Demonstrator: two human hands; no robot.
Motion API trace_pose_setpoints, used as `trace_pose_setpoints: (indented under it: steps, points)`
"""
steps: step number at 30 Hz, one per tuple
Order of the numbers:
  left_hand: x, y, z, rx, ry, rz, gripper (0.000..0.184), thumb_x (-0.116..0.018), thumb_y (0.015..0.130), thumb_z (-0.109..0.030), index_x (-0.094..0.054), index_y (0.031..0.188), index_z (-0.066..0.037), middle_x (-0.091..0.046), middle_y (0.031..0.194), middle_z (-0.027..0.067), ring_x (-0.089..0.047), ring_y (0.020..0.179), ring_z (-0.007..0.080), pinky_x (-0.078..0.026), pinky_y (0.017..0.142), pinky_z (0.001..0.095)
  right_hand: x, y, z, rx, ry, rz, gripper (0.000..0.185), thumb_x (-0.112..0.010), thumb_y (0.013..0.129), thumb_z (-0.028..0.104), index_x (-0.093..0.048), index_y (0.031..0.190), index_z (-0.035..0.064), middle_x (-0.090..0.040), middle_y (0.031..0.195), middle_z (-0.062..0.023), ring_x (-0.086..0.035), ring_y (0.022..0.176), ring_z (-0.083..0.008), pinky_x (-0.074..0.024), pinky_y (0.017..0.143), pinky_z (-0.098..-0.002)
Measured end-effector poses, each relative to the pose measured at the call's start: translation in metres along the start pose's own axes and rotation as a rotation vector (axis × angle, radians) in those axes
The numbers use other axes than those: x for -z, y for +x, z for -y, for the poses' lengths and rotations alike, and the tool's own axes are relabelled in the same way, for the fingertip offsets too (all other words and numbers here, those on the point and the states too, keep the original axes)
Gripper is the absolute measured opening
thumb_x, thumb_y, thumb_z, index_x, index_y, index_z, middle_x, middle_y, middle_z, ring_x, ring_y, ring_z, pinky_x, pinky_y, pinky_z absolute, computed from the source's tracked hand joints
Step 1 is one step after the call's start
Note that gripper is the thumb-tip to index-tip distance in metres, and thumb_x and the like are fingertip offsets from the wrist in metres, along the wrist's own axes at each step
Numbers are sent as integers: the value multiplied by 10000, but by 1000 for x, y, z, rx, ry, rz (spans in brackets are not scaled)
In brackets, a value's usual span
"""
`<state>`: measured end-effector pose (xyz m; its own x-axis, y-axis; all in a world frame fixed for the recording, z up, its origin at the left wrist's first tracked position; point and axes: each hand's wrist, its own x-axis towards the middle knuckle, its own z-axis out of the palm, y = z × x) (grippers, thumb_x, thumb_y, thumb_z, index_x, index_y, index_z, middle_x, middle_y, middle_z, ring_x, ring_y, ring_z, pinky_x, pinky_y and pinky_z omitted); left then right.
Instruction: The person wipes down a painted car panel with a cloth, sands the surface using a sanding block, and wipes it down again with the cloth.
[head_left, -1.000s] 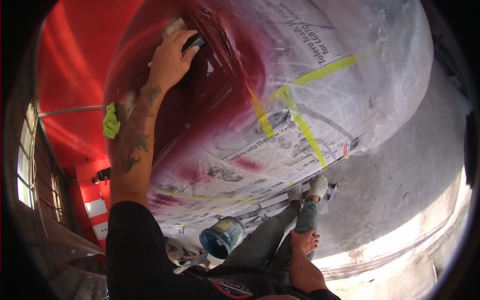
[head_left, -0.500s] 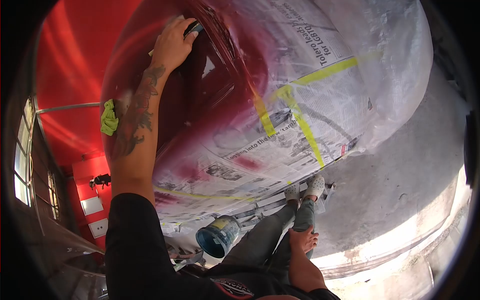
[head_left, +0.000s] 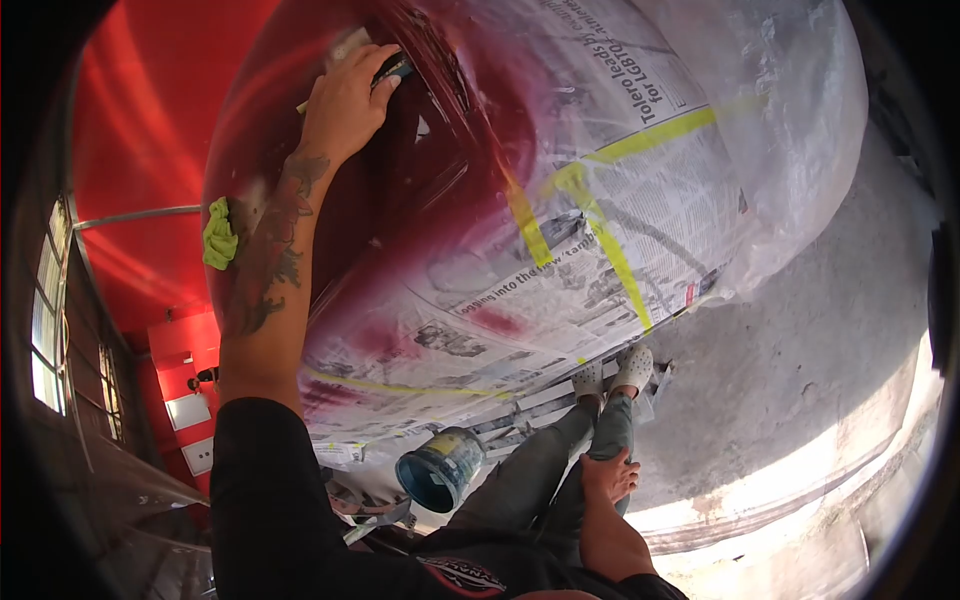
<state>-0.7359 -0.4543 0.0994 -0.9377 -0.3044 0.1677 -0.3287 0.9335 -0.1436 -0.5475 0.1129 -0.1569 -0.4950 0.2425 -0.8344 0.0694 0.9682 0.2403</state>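
My left hand [head_left: 350, 95] is stretched out over a glossy dark red car panel [head_left: 385, 200]. Its fingers are closed over a dark sanding block [head_left: 395, 66], mostly hidden under the palm. A pale yellowish edge shows at the hand's other side, by the panel. Down on my knee rests my right hand [head_left: 609, 477], holding nothing, its fingers slightly apart against the trouser leg. Beside my left forearm a crumpled lime-green cloth [head_left: 219, 236] lies on the bodywork.
Newspaper masking [head_left: 540, 290] with yellow tape [head_left: 652, 136] borders the panel. Clear plastic sheeting [head_left: 800, 120] covers the far side. A blue-grey paint-stained bucket [head_left: 440, 470] stands near my legs. Grey concrete floor [head_left: 770, 350] lies to the right, partly sunlit.
My left hand has shifted slightly down and to the right over the panel, still gripping the block. My right hand stays on the knee.
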Motion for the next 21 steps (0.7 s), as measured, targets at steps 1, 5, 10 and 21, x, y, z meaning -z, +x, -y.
trace_pose_setpoints:
  steps: [1,5,10,21]
  points:
    - [-4,7,4,81,39,-16,376,-647,966,-214,-630,1334,-141,-646,1302,78,-595,1238,320,-486,987,474,-1,-1,-1,2,-4,1,997,-871,623,520,-436,1457,190,-504,1283,-160,-541,1199,-352,-420,1022,-446]
    - [-9,4,2,90,67,-48,385,-649,966,-220,-623,1344,-150,-637,1309,68,-589,1247,307,-481,983,468,-2,0,-4,-3,1,1,987,-871,630,522,-436,1450,186,-505,1282,-162,-536,1206,-351,-422,1016,-449]
    - [16,-49,-53,-51,45,7,393,-672,952,-176,-625,1336,-105,-641,1276,99,-633,1112,323,-502,953,403,3,-1,2,-18,23,56,1036,-889,637,537,-418,1492,190,-483,1351,-180,-520,1255,-372,-410,1058,-478]
    - [10,-47,-56,-18,48,-26,412,-694,942,-185,-630,1340,-99,-645,1276,104,-632,1072,333,-507,919,433,-1,-1,4,-7,31,38,1035,-892,627,517,-423,1488,185,-487,1348,-182,-523,1254,-379,-412,1062,-475]
